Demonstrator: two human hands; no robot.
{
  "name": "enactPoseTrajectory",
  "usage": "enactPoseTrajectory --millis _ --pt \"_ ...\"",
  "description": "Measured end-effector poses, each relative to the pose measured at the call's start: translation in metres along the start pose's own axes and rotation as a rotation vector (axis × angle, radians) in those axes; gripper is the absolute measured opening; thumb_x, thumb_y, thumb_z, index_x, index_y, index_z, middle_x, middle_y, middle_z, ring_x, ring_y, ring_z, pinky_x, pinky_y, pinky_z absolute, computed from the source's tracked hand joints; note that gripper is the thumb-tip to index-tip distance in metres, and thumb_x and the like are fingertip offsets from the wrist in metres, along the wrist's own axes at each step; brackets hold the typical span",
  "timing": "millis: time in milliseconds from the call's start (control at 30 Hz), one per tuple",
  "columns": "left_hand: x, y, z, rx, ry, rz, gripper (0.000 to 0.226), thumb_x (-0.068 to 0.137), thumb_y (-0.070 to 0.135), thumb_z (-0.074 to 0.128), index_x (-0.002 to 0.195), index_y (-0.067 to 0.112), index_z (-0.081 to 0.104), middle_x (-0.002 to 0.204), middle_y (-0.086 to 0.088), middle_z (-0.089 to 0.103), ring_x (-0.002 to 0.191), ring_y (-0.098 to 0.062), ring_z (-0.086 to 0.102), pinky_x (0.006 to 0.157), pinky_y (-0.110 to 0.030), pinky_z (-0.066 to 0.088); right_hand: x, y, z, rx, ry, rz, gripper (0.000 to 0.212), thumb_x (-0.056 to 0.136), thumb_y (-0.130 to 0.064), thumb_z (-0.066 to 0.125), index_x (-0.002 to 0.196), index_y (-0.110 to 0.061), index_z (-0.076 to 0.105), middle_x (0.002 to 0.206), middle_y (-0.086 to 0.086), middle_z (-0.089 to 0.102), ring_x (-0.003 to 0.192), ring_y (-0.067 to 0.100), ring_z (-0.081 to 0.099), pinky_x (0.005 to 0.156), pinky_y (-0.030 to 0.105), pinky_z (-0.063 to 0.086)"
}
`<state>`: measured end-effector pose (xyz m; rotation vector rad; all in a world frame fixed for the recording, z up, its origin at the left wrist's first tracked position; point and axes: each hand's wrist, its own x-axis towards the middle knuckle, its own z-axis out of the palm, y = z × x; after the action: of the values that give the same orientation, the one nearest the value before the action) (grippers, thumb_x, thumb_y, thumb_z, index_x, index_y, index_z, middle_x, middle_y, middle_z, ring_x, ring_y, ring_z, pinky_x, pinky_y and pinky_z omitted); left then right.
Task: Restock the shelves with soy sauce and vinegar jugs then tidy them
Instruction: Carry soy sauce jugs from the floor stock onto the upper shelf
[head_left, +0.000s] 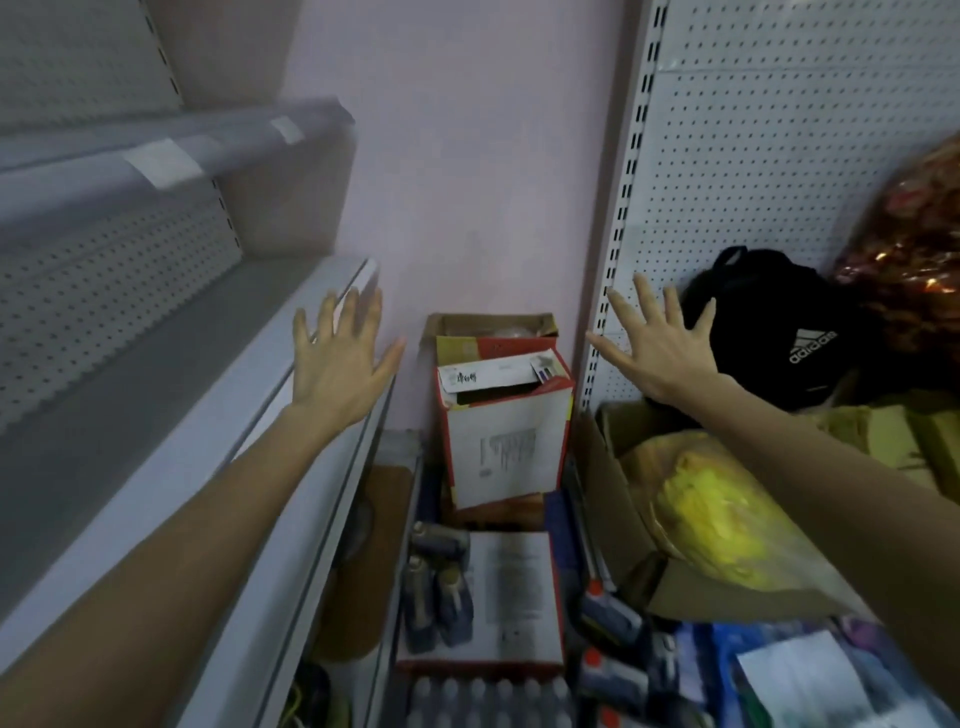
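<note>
Both my hands are stretched out in front of me with fingers spread, holding nothing. My left hand (337, 358) hovers over the front edge of a bare grey shelf (156, 395) on the left. My right hand (657, 345) is up by the perforated shelf upright (613, 270) on the right. Down on the floor between the shelves lie a few dark bottles (439, 587) beside a white and red carton (519, 597). An open white and red box (504, 421) stands farther back. The image is blurred and no jug labels can be read.
A second grey shelf (171, 150) sits higher on the left. On the right are a black backpack (779, 327), a cardboard box holding a yellow bag (711, 525), and a red patterned bundle (914, 249). Bottle caps (488, 696) and blue packages (779, 675) crowd the bottom.
</note>
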<state>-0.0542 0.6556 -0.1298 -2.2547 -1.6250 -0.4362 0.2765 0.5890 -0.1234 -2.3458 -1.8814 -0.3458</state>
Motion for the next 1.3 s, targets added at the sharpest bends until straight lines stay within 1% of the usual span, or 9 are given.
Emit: enactPoseTrajectory --millis 167,400,533,633,733,833,933,1167,1300 --pt "0.002 0.013 0.039 0.002 -0.094 -0.031 0.065 0.099 0.049 0.024 0.153 0.016 0.009 0.159 -0.013 0.016 0.146 -0.032 0.011 0.115 -0.051 0.004 0.011 0.005 0.038 -0.055 -0.069 -0.032 0.085 0.077 -0.076 0.0 0.15 -0.033 -0.005 0.159 0.001 -0.013 0.146 0.032 -0.004 0.109 0.067 -0.001" --pt "-0.001 0.031 0.104 0.007 -0.21 -0.077 0.064 0.099 0.051 0.022 0.153 0.018 0.009 0.159 -0.012 0.016 0.146 -0.032 0.012 0.115 -0.054 0.004 0.022 0.006 0.115 -0.023 -0.193 -0.086 0.077 0.086 -0.074 0.011 0.15 -0.034 -0.003 0.159 0.0 -0.011 0.146 0.032 -0.003 0.108 0.067 -0.002" --pt "-0.026 0.04 0.147 -0.02 -0.26 -0.076 0.063 0.099 0.049 0.029 0.152 0.014 0.019 0.156 -0.015 0.023 0.144 -0.035 0.018 0.114 -0.056 0.007 0.018 0.002 0.164 -0.016 -0.282 -0.111 0.077 0.086 -0.074 0.011 0.151 -0.033 -0.002 0.159 0.0 -0.008 0.146 0.031 -0.003 0.107 0.067 -0.004" --pt "-0.054 0.042 0.179 -0.048 -0.302 -0.039 0.059 0.099 0.045 0.039 0.146 0.01 0.034 0.149 -0.02 0.036 0.138 -0.04 0.031 0.111 -0.061 0.016 0.006 -0.009 0.2 -0.01 -0.376 -0.115 0.076 0.086 -0.073 0.011 0.15 -0.034 -0.002 0.16 -0.001 -0.005 0.146 0.03 -0.002 0.109 0.066 -0.004" --pt "-0.077 0.039 0.207 -0.049 -0.369 -0.042 0.06 0.098 0.049 0.032 0.14 0.008 0.044 0.142 -0.021 0.046 0.132 -0.042 0.041 0.107 -0.063 0.024 -0.012 -0.022 0.232 -0.005 -0.471 -0.142 0.076 0.086 -0.074 0.009 0.149 -0.035 -0.005 0.16 -0.002 -0.006 0.146 0.029 -0.003 0.109 0.065 -0.004" --pt "-0.096 0.032 0.233 0.007 -0.484 -0.05 0.064 0.099 0.053 0.022 0.151 0.016 0.023 0.154 -0.014 0.029 0.143 -0.035 0.023 0.114 -0.056 0.011 -0.026 -0.037 0.259 -0.004 -0.541 -0.157 0.076 0.086 -0.074 0.01 0.15 -0.034 -0.005 0.159 -0.003 -0.007 0.146 0.028 -0.004 0.109 0.065 -0.004" --pt "-0.108 0.024 0.258 0.023 -0.547 -0.044 0.067 0.097 0.054 0.014 0.154 0.018 0.01 0.158 -0.011 0.02 0.145 -0.032 0.017 0.115 -0.054 0.009 -0.038 -0.054 0.287 -0.015 -0.595 -0.147 0.076 0.086 -0.074 0.01 0.15 -0.035 -0.006 0.159 -0.003 -0.007 0.146 0.028 -0.004 0.109 0.065 -0.003" --pt "-0.122 0.001 0.319 -0.06 -0.652 0.01 0.064 0.1 0.051 0.019 0.153 0.015 0.014 0.156 -0.014 0.024 0.143 -0.035 0.021 0.114 -0.055 0.013 -0.057 -0.102 0.347 0.015 -0.69 -0.087 0.078 0.085 -0.074 0.009 0.15 -0.033 -0.003 0.16 -0.002 -0.004 0.146 0.03 -0.001 0.108 0.066 -0.003" --pt "-0.13 -0.011 0.347 -0.059 -0.708 0.045 0.066 0.098 0.053 0.014 0.152 0.015 0.016 0.155 -0.015 0.028 0.142 -0.035 0.024 0.113 -0.055 0.016 -0.07 -0.133 0.377 0.051 -0.725 -0.068 0.078 0.085 -0.073 0.009 0.15 -0.033 -0.003 0.16 -0.002 -0.003 0.146 0.029 0.0 0.109 0.066 -0.001"
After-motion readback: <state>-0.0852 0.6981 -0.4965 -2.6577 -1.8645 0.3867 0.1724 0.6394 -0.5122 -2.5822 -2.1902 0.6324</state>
